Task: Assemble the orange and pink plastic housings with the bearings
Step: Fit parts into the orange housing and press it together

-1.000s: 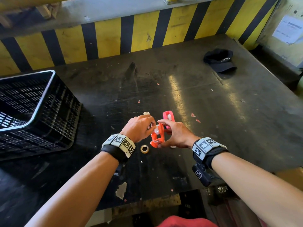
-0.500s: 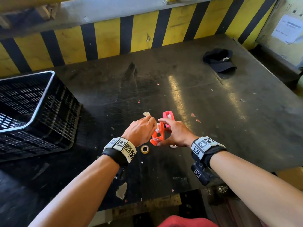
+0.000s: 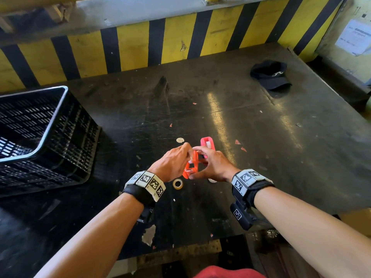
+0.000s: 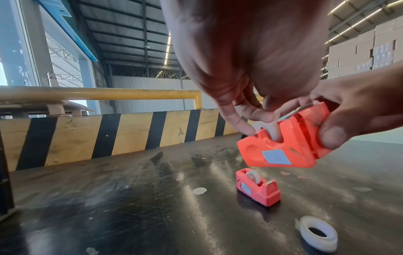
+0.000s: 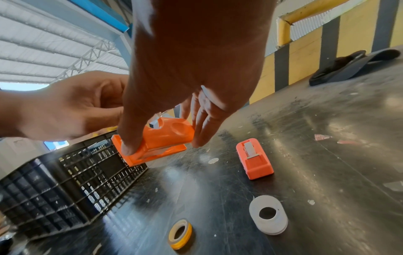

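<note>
Hands closed in slightly. Right hand point(image 5: 183, 72) pinches orange housing point(image 4: 283, 143) by its ends, off table; left hand point(image 3: 170, 163) fingertips pinch white roll point(image 4: 269, 132) into slot. Pink housing point(image 3: 207, 146) at 1 o'clock on table. Light, rigid, slick plastic; grip flat sides.

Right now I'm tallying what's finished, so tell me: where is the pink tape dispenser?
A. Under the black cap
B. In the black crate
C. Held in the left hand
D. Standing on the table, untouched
D: the pink tape dispenser stands on the table with a roll in it, apart from both hands, which hold the orange dispenser.
</note>
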The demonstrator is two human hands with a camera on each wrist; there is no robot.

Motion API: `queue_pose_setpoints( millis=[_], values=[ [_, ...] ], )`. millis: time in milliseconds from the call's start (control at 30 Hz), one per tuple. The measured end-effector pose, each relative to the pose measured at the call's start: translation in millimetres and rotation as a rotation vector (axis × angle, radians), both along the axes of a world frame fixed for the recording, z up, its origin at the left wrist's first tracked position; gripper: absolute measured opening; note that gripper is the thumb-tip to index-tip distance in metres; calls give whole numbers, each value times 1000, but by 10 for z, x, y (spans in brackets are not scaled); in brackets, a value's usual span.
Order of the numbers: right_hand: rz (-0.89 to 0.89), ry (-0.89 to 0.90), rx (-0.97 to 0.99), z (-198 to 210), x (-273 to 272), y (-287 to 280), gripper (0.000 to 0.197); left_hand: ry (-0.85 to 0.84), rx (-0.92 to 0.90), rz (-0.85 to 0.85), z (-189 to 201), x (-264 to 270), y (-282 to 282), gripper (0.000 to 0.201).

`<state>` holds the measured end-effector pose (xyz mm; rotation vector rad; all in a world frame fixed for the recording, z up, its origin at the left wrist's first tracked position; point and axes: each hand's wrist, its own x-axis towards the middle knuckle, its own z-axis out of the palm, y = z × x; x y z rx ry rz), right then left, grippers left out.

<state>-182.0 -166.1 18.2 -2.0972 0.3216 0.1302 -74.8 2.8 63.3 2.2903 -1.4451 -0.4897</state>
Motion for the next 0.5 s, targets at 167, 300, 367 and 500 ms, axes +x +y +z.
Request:
queue_pose_setpoints(
  millis=[167, 300, 367, 500],
  values=[
    [-32, 5, 48, 15, -7, -29, 105, -16, -91, -11, 57, -33, 27, 12],
    [-40, -7, 94, 61, -19, -31, 100, 65, -88, 28, 144, -89, 3, 13],
    [-39, -11, 106, 71, 2, -28, 97, 98, -91, 60, 167, -107, -29, 13],
    [-50, -18, 140, 80, 48, -30, 96, 136, -113, 82, 175, -93, -66, 14]
  ],
)
